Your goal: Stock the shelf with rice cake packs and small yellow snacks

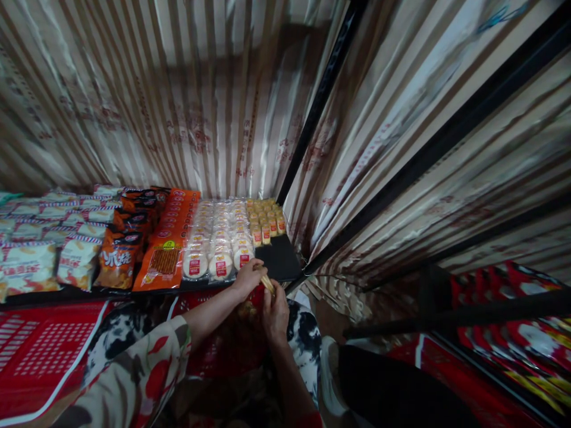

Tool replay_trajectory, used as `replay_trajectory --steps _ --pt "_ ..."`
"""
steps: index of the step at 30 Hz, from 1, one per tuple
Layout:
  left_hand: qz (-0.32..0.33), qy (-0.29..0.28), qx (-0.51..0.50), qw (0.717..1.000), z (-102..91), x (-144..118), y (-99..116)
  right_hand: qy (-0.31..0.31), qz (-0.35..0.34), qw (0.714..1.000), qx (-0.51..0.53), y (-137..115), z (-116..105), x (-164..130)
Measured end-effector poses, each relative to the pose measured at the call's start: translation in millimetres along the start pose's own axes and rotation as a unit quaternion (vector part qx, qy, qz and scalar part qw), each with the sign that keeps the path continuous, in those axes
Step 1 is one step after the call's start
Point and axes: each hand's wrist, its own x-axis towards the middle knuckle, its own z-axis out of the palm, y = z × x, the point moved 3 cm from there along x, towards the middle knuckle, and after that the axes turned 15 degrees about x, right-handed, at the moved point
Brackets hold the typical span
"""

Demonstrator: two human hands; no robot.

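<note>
My left hand (250, 278) and my right hand (275, 312) meet in front of the shelf's right end. Between their fingers is a small golden snack packet (267, 283), gripped by both hands and tilted. Just beyond, several rows of similar small golden packets (266, 229) stand in the shelf's back right corner. Left of these are rows of round white crackers in clear wrappers (220, 266). Below my hands, more golden packets (247, 309) seem to lie in a dark red space, too dim to make out fully.
Orange stick-snack bags (165, 255), orange-brown bags (118, 258) and white bags (78, 261) fill the black shelf (283, 257) leftwards. A red basket (40, 351) is below. Black posts (321, 89) and striped sheeting (200, 89) stand behind. Red packets (513, 309) sit on a rack at right.
</note>
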Motion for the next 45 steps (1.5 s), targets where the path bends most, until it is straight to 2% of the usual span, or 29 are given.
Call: replay_trajectory --steps 4,8,13,19,23,26,29,33,37,45 --pt "-0.003 -0.038 -0.035 0.999 3.2 5 6 0.01 0.007 1.0 0.012 1 -4 11" --pt "-0.013 -0.05 -0.048 0.998 4.9 11 10 0.019 0.026 0.999 0.024 5 -9 21" --pt "-0.035 -0.057 -0.064 0.996 8.9 16 16 0.013 0.092 0.994 0.052 15 -11 29" --pt "-0.032 -0.055 -0.063 0.996 16.2 23 20 0.04 0.126 0.989 0.071 27 -12 37" --pt "-0.014 -0.043 -0.02 0.999 22.2 30 23 0.037 0.132 0.989 0.062 34 -13 45" --pt "0.008 -0.027 0.019 0.999 25.9 35 27 0.031 0.107 0.993 0.031 38 -13 52" --pt "0.021 -0.021 0.041 0.999 28.4 42 31 0.041 0.044 0.998 -0.035 38 -15 60" --pt "0.04 -0.004 0.082 0.996 29.7 51 36 0.045 -0.033 0.99 -0.128 31 -15 65" --pt "0.065 0.027 0.128 0.989 31.1 59 39 0.025 -0.081 0.983 -0.165 22 -13 68" --pt "0.079 0.059 0.242 0.965 32.7 69 48 0.022 -0.085 0.977 -0.194 24 -9 83"
